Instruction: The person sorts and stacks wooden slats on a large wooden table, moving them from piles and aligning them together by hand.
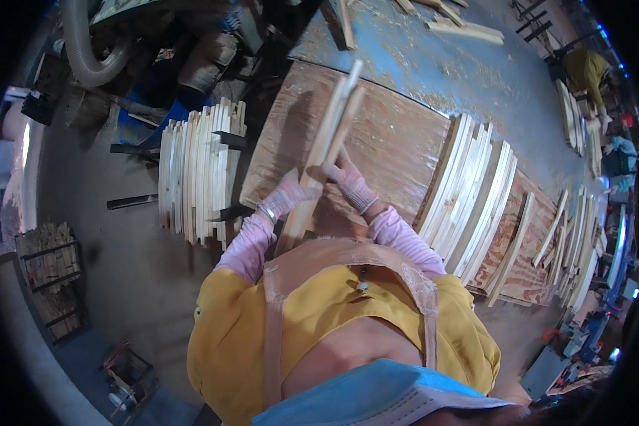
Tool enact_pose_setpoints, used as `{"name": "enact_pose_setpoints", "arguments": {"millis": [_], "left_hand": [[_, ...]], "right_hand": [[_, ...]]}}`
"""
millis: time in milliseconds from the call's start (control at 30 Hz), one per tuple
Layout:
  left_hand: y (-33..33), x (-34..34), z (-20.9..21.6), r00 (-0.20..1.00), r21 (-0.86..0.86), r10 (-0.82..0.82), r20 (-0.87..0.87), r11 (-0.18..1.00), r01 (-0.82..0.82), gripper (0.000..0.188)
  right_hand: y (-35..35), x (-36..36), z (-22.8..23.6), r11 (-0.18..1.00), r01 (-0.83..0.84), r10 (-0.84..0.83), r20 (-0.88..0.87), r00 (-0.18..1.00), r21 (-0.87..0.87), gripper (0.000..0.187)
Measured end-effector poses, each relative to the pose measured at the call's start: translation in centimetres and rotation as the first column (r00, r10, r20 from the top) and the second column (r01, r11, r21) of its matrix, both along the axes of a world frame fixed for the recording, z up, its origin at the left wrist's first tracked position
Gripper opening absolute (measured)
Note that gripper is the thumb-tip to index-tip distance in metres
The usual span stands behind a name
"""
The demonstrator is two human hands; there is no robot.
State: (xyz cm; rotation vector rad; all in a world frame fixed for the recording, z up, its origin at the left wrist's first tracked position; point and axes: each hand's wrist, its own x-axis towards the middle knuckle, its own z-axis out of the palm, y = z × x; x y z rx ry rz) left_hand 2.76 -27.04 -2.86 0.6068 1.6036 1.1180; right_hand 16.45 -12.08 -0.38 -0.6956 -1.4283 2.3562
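A pair of long pale wood strips (330, 124) lies side by side, tilted over the plywood-topped table (397, 142), one end near my apron. My left hand (291, 193), in a pinkish work glove, closes on the strips from the left. My right hand (351, 184), gloved the same way, grips them from the right, a little farther along. The fingers on the far side of the wood are partly hidden. The far ends of the strips are slightly blurred.
Left of the table, a stack of strips (199, 170) rests on dark metal arms. More strips (468, 192) lie in rows at the table's right. A blue, sawdust-strewn surface (419, 64) extends beyond. A co-worker in yellow (586, 74) bends at far right.
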Motion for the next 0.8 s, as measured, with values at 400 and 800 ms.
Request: {"name": "enact_pose_setpoints", "arguments": {"millis": [400,800], "left_hand": [[-11.2,-8.3,9.7,0.450,-0.101,0.062,-0.891,0.939,-0.328,0.104],[-27.3,-27.6,3.5,0.670,-0.462,0.125,-0.732,0.633,-0.621,0.097]], "right_hand": [[-10.4,-21.5,6.8,0.990,0.068,-0.059,0.077,0.995,-0.126,0.038],[-13.9,-23.8,1.9,0.912,-0.288,0.264,0.121,0.957,0.292,0.063]]}}
